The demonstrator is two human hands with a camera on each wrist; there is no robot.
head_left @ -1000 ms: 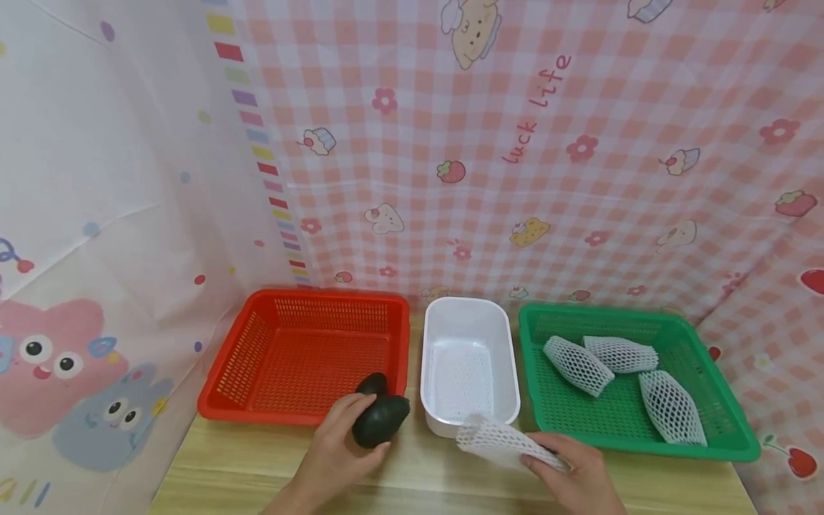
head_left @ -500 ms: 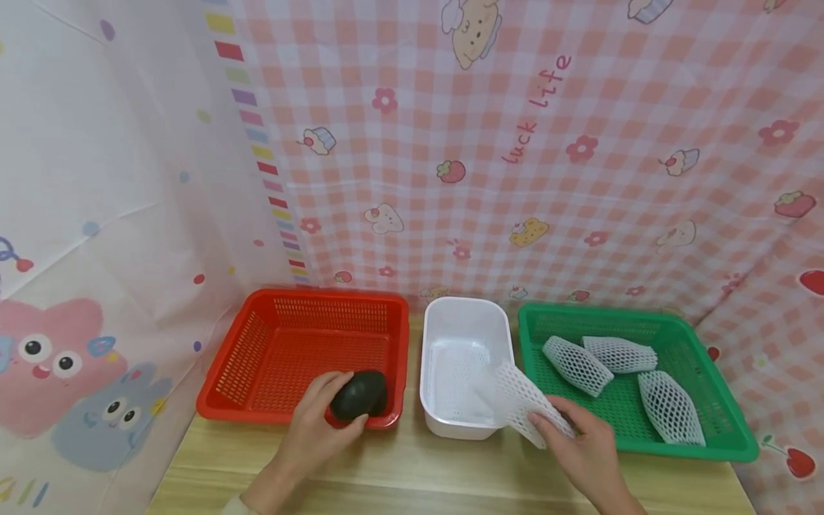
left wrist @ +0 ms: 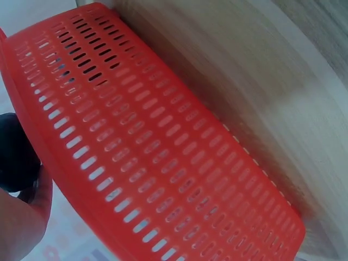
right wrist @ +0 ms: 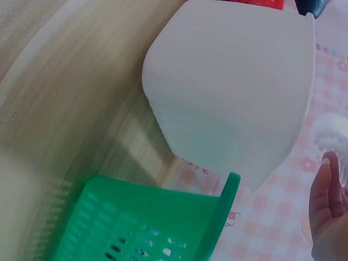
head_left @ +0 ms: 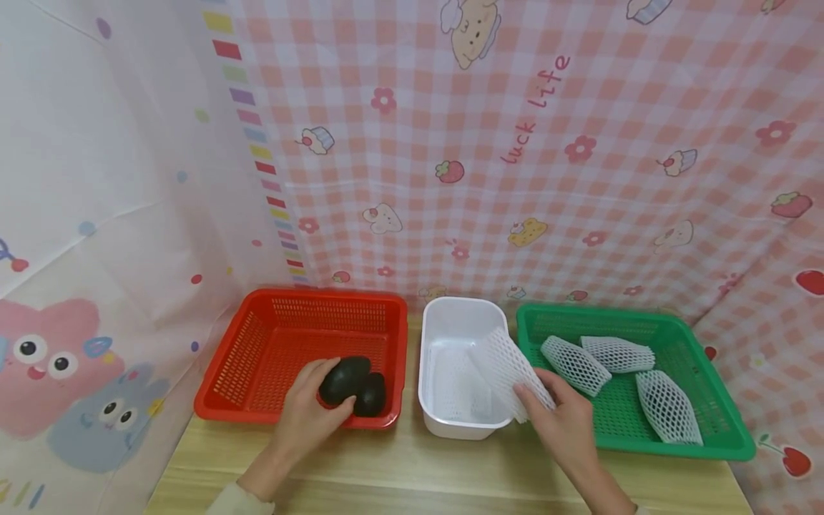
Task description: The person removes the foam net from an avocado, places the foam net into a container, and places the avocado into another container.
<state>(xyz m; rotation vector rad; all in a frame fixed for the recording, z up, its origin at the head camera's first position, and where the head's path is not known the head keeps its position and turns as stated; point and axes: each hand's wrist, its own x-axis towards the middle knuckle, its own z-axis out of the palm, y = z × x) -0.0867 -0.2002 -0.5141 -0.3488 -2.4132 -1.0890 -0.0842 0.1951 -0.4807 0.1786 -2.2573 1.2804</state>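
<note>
My left hand (head_left: 305,411) grips a dark green avocado (head_left: 344,379) over the front right part of the red basket (head_left: 283,350). A second dark avocado (head_left: 370,395) lies in that basket beside it. At the left wrist view's left edge, the thumb side of the hand shows past the basket rim, near a dark avocado (left wrist: 16,155). My right hand (head_left: 566,422) pinches a white foam fruit net (head_left: 505,365) by its lower end, at the right side of the white bin (head_left: 460,429). Only part of the right hand and the net (right wrist: 333,133) shows in the right wrist view.
A green basket (head_left: 611,418) stands on the right with several other foam nets, one (head_left: 668,408) near its front right. The white bin stands between the two baskets on the wooden table (head_left: 412,479). A checked pink cloth (head_left: 412,157) hangs behind.
My left hand has carried the avocado left and away from me, from the red basket's front right corner to over its inside. My right hand has raised the foam net, now tilted toward the bin.
</note>
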